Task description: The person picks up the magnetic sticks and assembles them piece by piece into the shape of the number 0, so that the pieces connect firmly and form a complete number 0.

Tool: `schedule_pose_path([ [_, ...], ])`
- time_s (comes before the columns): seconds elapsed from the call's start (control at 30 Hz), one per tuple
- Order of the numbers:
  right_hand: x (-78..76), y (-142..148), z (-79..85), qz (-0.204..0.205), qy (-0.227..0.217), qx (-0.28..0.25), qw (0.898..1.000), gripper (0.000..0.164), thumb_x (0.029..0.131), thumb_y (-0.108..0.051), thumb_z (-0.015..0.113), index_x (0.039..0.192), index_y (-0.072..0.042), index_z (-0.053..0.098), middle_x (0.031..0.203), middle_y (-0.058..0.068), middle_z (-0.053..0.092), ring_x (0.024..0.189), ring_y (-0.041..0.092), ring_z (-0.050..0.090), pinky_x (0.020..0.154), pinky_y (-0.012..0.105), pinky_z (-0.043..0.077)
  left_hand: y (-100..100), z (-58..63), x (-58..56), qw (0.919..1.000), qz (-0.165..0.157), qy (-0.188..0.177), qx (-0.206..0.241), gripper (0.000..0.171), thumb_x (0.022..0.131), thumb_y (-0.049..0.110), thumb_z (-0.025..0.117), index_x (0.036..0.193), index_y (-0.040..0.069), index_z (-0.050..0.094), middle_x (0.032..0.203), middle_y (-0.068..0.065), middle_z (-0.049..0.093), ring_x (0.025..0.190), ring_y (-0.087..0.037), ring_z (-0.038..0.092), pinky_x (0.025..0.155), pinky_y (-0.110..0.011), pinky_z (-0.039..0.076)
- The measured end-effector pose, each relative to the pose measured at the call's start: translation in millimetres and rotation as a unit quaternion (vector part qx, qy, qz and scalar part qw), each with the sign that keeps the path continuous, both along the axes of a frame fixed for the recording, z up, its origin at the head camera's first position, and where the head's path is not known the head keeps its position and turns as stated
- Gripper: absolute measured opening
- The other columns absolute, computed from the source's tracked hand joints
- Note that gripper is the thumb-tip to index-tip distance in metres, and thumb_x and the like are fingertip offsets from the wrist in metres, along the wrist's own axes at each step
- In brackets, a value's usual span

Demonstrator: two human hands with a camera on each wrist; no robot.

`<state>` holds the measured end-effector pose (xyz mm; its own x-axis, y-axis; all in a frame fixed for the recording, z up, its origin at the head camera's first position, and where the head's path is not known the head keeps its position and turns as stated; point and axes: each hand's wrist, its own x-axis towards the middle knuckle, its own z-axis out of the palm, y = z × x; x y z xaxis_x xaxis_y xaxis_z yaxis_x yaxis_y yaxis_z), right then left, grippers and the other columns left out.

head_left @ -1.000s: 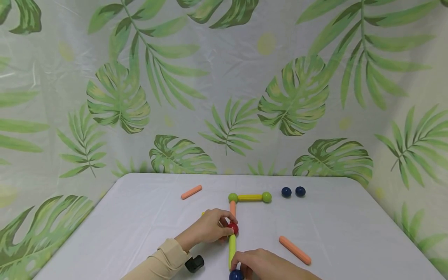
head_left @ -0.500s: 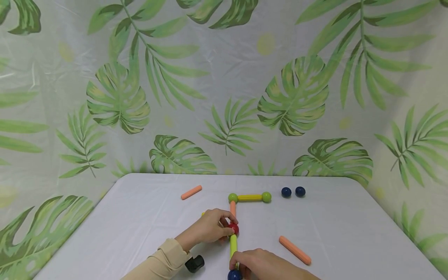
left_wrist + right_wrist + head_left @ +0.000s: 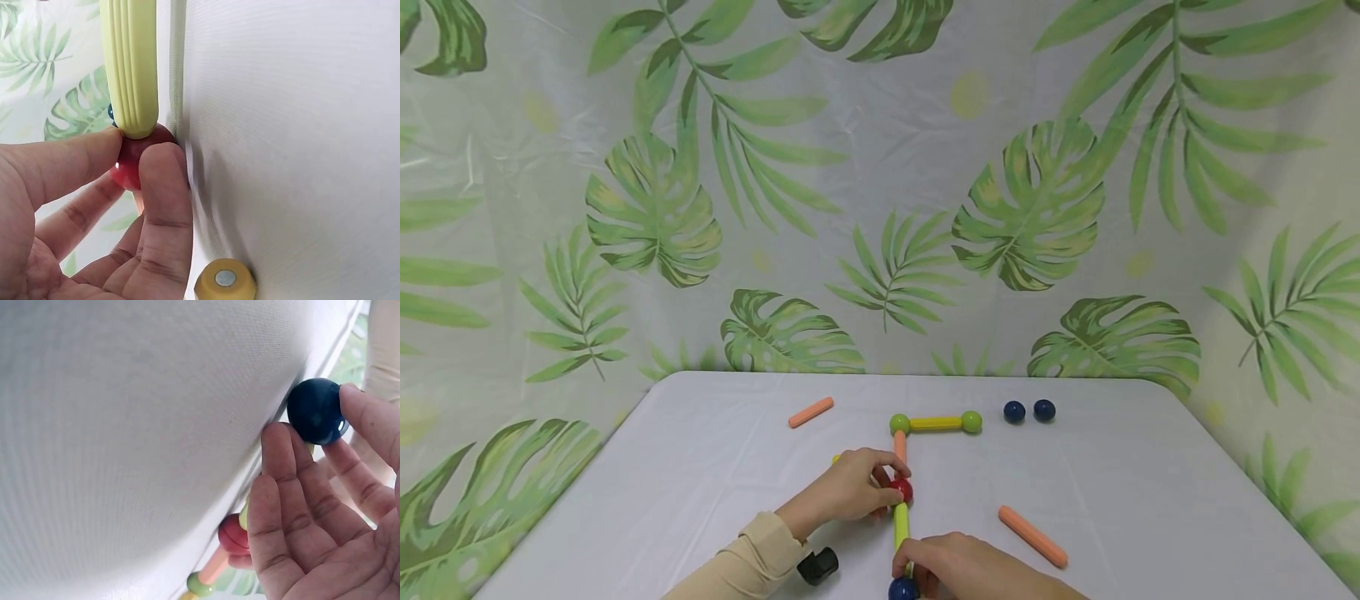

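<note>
In the head view my left hand (image 3: pixel 853 485) pinches a red ball (image 3: pixel 901 492) between thumb and fingers. A yellow-green rod (image 3: pixel 131 69) meets that ball, its ribbed side plain in the left wrist view. At the rod's near end, my right hand (image 3: pixel 966 562) holds a dark blue ball (image 3: pixel 315 412) with thumb and fingers. Beyond the red ball runs an orange rod (image 3: pixel 900 446) to a green ball (image 3: pixel 899 424). From there a yellow rod (image 3: pixel 936 423) leads right to a second green ball (image 3: pixel 972 422). My fingers cover part of the red ball.
Two loose dark blue balls (image 3: pixel 1014 412) sit at the back right of the white table (image 3: pixel 1120 475). One loose orange rod (image 3: pixel 1032 537) lies right of my hands, another orange rod (image 3: pixel 811 412) back left. A metal-tipped yellow rod (image 3: pixel 225 281) lies beside my left hand.
The blue ball and the near end of the yellow-green rod have shifted slightly left with my right hand. The red ball has moved a touch right. My left hand keeps its grip.
</note>
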<state>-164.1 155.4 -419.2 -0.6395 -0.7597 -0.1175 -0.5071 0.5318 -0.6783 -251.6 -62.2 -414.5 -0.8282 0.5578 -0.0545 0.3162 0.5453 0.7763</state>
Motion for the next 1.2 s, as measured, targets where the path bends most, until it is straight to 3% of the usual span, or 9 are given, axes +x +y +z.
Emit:
schedule_pose_path([
  [0.13, 2.1, 2, 2.9, -0.020, -0.029, -0.005, 0.999, 0.021, 0.100, -0.020, 0.077, 0.119, -0.021, 0.068, 0.090, -0.023, 0.064, 0.078, -0.008, 0.059, 0.078, 0.015, 0.054, -1, 0.0, 3.7, 1.0000, 0.000, 0.004, 0.002, 0.030, 0.096, 0.011, 0.081, 0.124, 0.009, 0.072, 0.090, -0.004, 0.071, 0.063, -0.014, 0.068, 0.057, -0.025, 0.051],
  [0.27, 2.8, 11, 4.6, -0.043, -0.041, -0.013, 0.998, 0.017, 0.103, -0.023, 0.074, 0.119, -0.024, 0.068, 0.091, -0.022, 0.065, 0.081, -0.007, 0.060, 0.077, 0.018, 0.053, -3, -0.1, 11.1, 0.9992, -0.002, 0.037, -0.015, 0.035, 0.096, 0.015, 0.080, 0.129, 0.009, 0.070, 0.094, -0.003, 0.073, 0.063, -0.010, 0.066, 0.059, -0.023, 0.052],
  [0.5, 2.0, 30, 12.0, -0.102, -0.030, -0.004, 0.994, 0.018, 0.101, -0.026, 0.076, 0.117, -0.022, 0.070, 0.090, -0.019, 0.068, 0.080, -0.003, 0.060, 0.074, 0.021, 0.053, -8, 9.6, 37.7, 0.9945, -0.020, 0.091, -0.049, 0.029, 0.097, 0.017, 0.080, 0.124, 0.015, 0.073, 0.100, -0.004, 0.069, 0.067, -0.004, 0.058, 0.065, -0.020, 0.052],
  [0.87, -5.6, 76, 15.2, -0.149, 0.058, 0.000, 0.987, 0.018, 0.100, -0.031, 0.077, 0.114, -0.021, 0.071, 0.089, -0.017, 0.067, 0.079, -0.002, 0.058, 0.070, 0.022, 0.053, -22, 8.0, 79.1, 0.9960, -0.077, 0.038, -0.028, 0.039, 0.098, 0.029, 0.080, 0.133, 0.014, 0.070, 0.100, 0.005, 0.066, 0.071, 0.004, 0.060, 0.071, -0.017, 0.054],
  [0.93, -7.9, 84, 14.9, -0.156, 0.075, 0.004, 0.985, 0.019, 0.100, -0.030, 0.077, 0.114, -0.021, 0.071, 0.090, -0.016, 0.066, 0.079, -0.003, 0.056, 0.070, 0.023, 0.053, -22, 1.4, 79.5, 0.9962, -0.081, 0.017, -0.028, 0.040, 0.097, 0.027, 0.082, 0.134, 0.016, 0.071, 0.099, 0.006, 0.065, 0.071, 0.003, 0.061, 0.071, -0.018, 0.055],
  [1.0, -9.5, 91, 14.2, -0.160, 0.094, 0.004, 0.983, 0.019, 0.100, -0.029, 0.077, 0.115, -0.020, 0.070, 0.091, -0.016, 0.066, 0.079, -0.004, 0.056, 0.070, 0.023, 0.053, -26, -27.1, 67.2, 0.9951, -0.097, 0.003, -0.018, 0.041, 0.096, 0.032, 0.083, 0.135, 0.025, 0.070, 0.099, 0.011, 0.064, 0.071, 0.003, 0.063, 0.070, -0.017, 0.056],
  [1.03, -10.3, 95, 13.9, -0.163, 0.099, 0.005, 0.982, 0.020, 0.100, -0.030, 0.077, 0.116, -0.020, 0.070, 0.092, -0.016, 0.066, 0.080, -0.004, 0.056, 0.071, 0.023, 0.053, -26, -32.4, 65.3, 0.9951, -0.097, -0.008, -0.016, 0.042, 0.095, 0.030, 0.083, 0.135, 0.026, 0.070, 0.098, 0.011, 0.063, 0.070, 0.002, 0.064, 0.070, -0.018, 0.056],
  [1.17, -12.3, 107, 11.4, -0.167, 0.134, 0.002, 0.977, 0.019, 0.102, -0.032, 0.075, 0.116, -0.019, 0.071, 0.095, -0.019, 0.068, 0.084, -0.007, 0.058, 0.070, 0.024, 0.054, -31, -77.4, 44.6, 0.9923, -0.122, -0.022, -0.006, 0.044, 0.093, 0.035, 0.085, 0.134, 0.040, 0.068, 0.098, 0.018, 0.062, 0.069, 0.002, 0.065, 0.069, -0.017, 0.056],
  [1.2, -12.8, 109, 11.1, -0.173, 0.133, 0.005, 0.976, 0.020, 0.102, -0.033, 0.075, 0.116, -0.020, 0.071, 0.096, -0.019, 0.068, 0.085, -0.007, 0.058, 0.071, 0.024, 0.054, -30, -78.9, 44.3, 0.9923, -0.120, -0.028, -0.010, 0.046, 0.092, 0.032, 0.086, 0.134, 0.041, 0.069, 0.098, 0.017, 0.063, 0.069, 0.001, 0.066, 0.069, -0.017, 0.057],
])
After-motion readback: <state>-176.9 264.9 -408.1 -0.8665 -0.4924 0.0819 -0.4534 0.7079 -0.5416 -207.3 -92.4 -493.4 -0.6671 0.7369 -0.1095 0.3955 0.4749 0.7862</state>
